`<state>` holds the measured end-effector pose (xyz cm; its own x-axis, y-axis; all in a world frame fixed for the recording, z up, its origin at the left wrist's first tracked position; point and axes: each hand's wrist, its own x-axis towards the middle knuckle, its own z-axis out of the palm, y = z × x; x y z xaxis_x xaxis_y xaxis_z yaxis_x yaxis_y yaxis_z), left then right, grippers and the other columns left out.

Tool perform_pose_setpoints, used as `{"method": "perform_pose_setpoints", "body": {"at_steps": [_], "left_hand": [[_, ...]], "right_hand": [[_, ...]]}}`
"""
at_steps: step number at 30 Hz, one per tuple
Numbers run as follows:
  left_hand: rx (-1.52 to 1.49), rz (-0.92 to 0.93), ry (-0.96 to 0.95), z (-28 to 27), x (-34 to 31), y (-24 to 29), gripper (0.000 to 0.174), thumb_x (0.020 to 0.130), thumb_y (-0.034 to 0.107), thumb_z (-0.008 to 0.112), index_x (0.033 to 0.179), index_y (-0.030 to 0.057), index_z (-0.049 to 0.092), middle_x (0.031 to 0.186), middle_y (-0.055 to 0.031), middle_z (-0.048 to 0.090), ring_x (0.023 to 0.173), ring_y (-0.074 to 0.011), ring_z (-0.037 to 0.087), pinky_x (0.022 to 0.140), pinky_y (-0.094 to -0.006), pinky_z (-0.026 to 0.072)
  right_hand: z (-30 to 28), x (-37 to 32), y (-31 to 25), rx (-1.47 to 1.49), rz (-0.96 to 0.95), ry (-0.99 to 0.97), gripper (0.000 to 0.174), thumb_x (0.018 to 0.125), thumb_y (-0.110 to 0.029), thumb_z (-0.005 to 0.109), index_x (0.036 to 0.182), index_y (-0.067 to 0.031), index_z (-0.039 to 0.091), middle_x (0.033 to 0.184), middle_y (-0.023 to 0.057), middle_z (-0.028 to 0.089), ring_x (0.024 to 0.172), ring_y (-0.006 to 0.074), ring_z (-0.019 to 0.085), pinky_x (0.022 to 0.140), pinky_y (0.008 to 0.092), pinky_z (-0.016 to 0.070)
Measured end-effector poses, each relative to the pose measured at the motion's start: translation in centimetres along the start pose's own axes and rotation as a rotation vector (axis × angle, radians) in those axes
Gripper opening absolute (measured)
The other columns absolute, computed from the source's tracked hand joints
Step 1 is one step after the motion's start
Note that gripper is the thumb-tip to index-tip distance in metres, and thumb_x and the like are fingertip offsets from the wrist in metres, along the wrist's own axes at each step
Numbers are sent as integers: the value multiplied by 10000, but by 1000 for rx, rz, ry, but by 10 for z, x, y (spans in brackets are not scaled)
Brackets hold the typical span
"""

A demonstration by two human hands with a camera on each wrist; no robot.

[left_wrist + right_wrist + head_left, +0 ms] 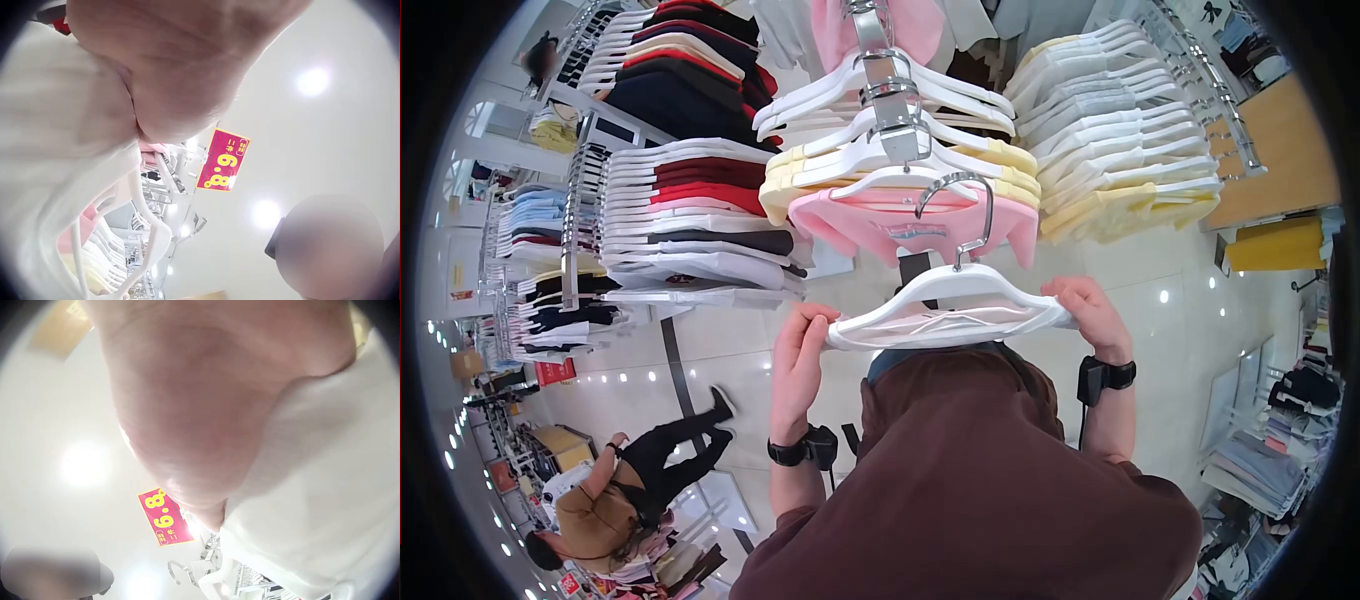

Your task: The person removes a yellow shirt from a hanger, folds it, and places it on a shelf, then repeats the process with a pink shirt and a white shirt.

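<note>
A white shirt sits on a white hanger in front of the person's chest, its metal hook pointing up and forward. At one shoulder the left hand grips shirt and hanger end between thumb and fingers. The opposite shoulder is held the same way by the right hand. White cloth fills much of the left wrist view beside the palm. Just beyond the hook, a pink top hangs at the front of a rail arm.
Yellow and white garments hang on a rail to the right. Dark, red and white clothes crowd racks on the left. A person in a brown top is at lower left. A red price sign hangs overhead.
</note>
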<state>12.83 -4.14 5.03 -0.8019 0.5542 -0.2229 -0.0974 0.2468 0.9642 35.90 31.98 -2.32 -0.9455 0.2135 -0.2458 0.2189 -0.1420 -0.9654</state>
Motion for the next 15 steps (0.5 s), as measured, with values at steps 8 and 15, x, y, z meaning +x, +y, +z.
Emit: {"method": "perform_pose_setpoints", "body": {"at_steps": [8,15], "left_hand": [[126,94,6,-7,-2,-10,124,1035,95,629,1120,11,666,1034,-57,694,963,-145,636,871,-306,503],[169,167,49,2,-3,-14,144,944,57,725,1070,-6,694,1018,-103,712,932,-215,682,826,-348,518]], "right_hand": [[0,-1,2,107,91,57,313,1074,-326,622,1104,-26,707,934,-65,618,887,63,536,787,268,452],[-11,10,0,164,90,-85,251,1026,-248,678,1136,-25,713,1046,-30,693,1002,93,618,886,288,505]]}}
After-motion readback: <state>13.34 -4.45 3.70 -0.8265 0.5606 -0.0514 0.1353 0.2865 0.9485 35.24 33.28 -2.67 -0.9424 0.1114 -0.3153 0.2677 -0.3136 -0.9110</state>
